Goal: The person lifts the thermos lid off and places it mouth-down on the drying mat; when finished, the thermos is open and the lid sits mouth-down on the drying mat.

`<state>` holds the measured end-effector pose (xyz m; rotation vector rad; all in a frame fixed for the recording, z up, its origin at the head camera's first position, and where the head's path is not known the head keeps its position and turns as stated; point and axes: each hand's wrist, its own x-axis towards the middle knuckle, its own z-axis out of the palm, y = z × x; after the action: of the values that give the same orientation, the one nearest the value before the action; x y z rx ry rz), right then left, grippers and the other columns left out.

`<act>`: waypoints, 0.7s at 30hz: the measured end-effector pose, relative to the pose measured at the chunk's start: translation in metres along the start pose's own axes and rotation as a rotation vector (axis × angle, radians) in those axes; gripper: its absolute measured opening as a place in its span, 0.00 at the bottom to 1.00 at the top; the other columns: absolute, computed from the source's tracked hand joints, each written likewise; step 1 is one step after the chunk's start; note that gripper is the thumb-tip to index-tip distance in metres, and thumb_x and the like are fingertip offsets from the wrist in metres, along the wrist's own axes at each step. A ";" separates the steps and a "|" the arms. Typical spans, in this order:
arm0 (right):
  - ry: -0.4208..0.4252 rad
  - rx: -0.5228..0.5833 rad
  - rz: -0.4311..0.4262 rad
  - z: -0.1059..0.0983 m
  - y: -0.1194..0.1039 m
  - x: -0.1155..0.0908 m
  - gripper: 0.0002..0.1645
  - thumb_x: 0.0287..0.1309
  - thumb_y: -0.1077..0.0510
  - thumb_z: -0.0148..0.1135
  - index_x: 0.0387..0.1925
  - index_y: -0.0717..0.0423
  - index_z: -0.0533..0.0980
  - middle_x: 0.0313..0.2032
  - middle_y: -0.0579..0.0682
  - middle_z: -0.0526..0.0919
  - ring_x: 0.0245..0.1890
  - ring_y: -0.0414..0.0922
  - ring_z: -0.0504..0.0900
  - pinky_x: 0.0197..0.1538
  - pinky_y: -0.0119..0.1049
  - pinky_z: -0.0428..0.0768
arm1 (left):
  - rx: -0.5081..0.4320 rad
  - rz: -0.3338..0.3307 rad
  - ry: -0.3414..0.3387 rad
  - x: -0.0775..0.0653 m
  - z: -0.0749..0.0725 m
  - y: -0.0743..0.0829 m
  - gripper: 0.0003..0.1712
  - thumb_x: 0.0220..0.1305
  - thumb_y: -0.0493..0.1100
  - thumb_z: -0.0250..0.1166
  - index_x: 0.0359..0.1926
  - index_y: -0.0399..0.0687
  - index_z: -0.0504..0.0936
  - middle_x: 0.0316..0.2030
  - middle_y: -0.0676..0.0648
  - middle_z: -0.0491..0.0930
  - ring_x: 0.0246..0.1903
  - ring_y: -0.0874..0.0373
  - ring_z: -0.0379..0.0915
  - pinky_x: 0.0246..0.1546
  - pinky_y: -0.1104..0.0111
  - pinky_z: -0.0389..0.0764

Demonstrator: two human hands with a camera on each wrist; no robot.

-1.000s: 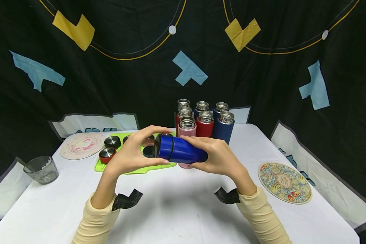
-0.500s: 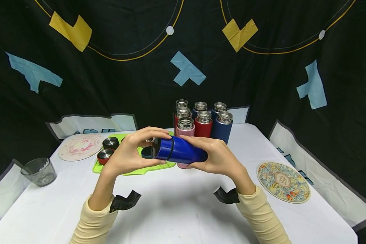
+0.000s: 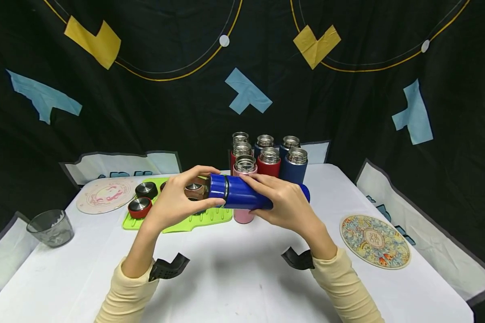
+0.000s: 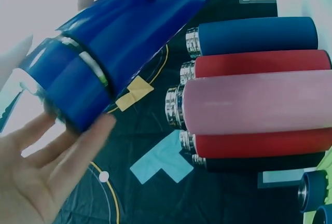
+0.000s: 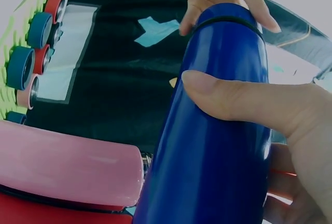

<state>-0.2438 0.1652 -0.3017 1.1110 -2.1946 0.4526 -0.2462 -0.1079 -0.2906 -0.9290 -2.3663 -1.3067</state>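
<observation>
A glossy blue thermos bottle point(image 3: 246, 193) lies nearly level in the air, held between both hands in the head view. My left hand point(image 3: 175, 195) pinches its blue lid point(image 3: 217, 186), thumb below and fingers above. Around the bottle's body my right hand point(image 3: 291, 204) is wrapped, its thumb point(image 5: 233, 97) lying along the near side in the right wrist view. A dark band point(image 4: 85, 60) with a shiny strip runs between lid and body in the left wrist view. The bottle's base shows beyond the right hand.
Behind the hands stand several lidless bottles in pink point(image 3: 244, 217), red point(image 3: 268, 163) and navy point(image 3: 294, 168). Left of them, a green mat point(image 3: 208, 218) bears several lids, including a red one point(image 3: 139, 208). A glass point(image 3: 50, 229) and a round mat point(image 3: 375, 242) flank the table.
The blue bottle has swung more crosswise, so its base now shows past my right hand. Its lid end has tipped slightly. Both hands still hold it.
</observation>
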 end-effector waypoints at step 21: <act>-0.008 0.027 0.019 0.000 0.004 -0.002 0.49 0.40 0.54 0.80 0.66 0.48 0.69 0.57 0.54 0.78 0.55 0.51 0.78 0.54 0.48 0.79 | -0.025 0.023 -0.012 0.000 -0.003 -0.003 0.35 0.53 0.44 0.75 0.62 0.54 0.74 0.53 0.46 0.77 0.48 0.50 0.77 0.42 0.61 0.83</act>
<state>-0.2462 0.1682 -0.3033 1.1088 -2.2140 0.4883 -0.2483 -0.1115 -0.2913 -0.9711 -2.3463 -1.3280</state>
